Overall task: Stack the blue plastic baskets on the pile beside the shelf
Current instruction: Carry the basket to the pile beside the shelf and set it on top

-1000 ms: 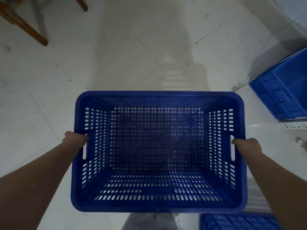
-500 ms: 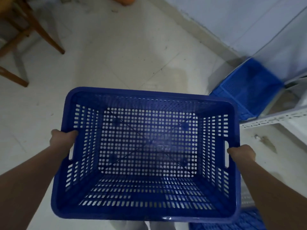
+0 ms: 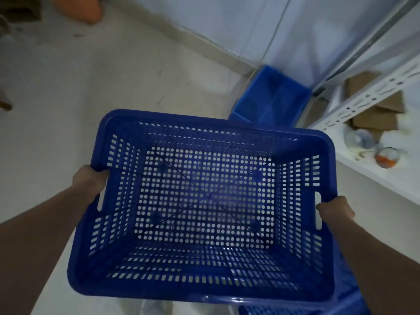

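Both hands, left hand (image 3: 91, 180) and right hand (image 3: 336, 209), grip my perforated blue plastic basket (image 3: 204, 212) by its handle slots; blue basket pile (image 3: 270, 98) beside the white metal shelf (image 3: 363, 98) now nearer; carrying continues.

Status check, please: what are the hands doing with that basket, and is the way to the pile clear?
Left hand and right hand grip the carried basket by its side handles. Pile ahead beside the shelf. Bare floor between.
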Demonstrator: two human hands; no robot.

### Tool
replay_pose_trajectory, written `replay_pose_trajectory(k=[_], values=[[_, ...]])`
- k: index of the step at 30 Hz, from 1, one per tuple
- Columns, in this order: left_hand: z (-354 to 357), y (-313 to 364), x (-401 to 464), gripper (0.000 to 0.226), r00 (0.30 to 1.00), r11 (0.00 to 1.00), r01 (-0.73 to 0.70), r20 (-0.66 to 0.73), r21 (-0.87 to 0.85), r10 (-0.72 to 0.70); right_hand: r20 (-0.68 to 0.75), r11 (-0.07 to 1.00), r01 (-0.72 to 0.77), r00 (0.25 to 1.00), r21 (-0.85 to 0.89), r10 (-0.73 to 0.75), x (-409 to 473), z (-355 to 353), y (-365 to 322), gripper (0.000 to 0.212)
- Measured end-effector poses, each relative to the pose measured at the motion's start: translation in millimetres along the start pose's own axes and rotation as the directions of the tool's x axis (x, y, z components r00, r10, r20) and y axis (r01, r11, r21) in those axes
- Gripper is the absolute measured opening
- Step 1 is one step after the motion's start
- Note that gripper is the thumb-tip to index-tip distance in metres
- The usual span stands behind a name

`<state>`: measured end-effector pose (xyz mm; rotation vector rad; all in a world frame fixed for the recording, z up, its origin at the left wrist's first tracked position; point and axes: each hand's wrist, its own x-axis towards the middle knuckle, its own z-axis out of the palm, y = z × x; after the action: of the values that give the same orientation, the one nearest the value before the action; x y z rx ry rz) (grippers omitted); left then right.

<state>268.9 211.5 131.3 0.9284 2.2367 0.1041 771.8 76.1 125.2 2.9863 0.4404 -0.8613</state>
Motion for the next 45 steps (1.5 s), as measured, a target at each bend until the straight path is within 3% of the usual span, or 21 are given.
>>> replay_pose_trajectory(k=[5, 7, 15, 18, 21, 30, 36, 41, 45], values=[[65, 67, -30, 0.045, 0.997, 0.996, -0.053, 0.067, 0.070, 0.048, -0.003, 1.000, -0.019, 1.000, -0.019, 0.019, 57, -46, 42, 0.015], [89, 90, -41, 0.046, 0.995, 0.994, -0.057, 0.089, 0.092, 0.049, 0.000, 0.999, -0.042, 0.999, -0.013, 0.042, 79, -60, 59, 0.014], [178, 172, -66, 0.052, 0.984, 0.986, -0.099, 0.157, 0.134, 0.078, 0.053, 0.985, -0.172, 0.984, -0.010, 0.172, 159, -77, 112, 0.029], [205, 195, -64, 0.059, 0.970, 0.988, -0.129, 0.219, 0.081, 0.108, 0.070, 0.975, -0.211, 0.976, 0.073, 0.206, 172, -73, 121, 0.020], [230, 211, -53, 0.059, 0.947, 0.987, -0.154, 0.293, 0.048, 0.134, 0.096, 0.958, -0.252, 0.966, 0.136, 0.240, 183, -63, 135, 0.031], [276, 238, -22, 0.060, 0.881, 0.973, -0.229, 0.434, 0.038, 0.190, 0.174, 0.844, -0.431, 0.902, 0.320, 0.394, 191, -23, 136, 0.026], [284, 245, 2, 0.099, 0.851, 0.989, -0.148, 0.511, 0.009, 0.123, 0.220, 0.814, -0.398, 0.917, 0.423, 0.333, 208, -11, 123, 0.034], [290, 229, 2, 0.093, 0.859, 0.997, -0.083, 0.506, 0.002, 0.071, 0.186, 0.794, -0.340, 0.940, 0.504, 0.284, 222, -7, 114, 0.041], [294, 229, -6, 0.074, 0.889, 0.997, -0.083, 0.452, 0.001, 0.073, 0.198, 0.790, -0.347, 0.938, 0.506, 0.285, 228, 2, 115, 0.049]])
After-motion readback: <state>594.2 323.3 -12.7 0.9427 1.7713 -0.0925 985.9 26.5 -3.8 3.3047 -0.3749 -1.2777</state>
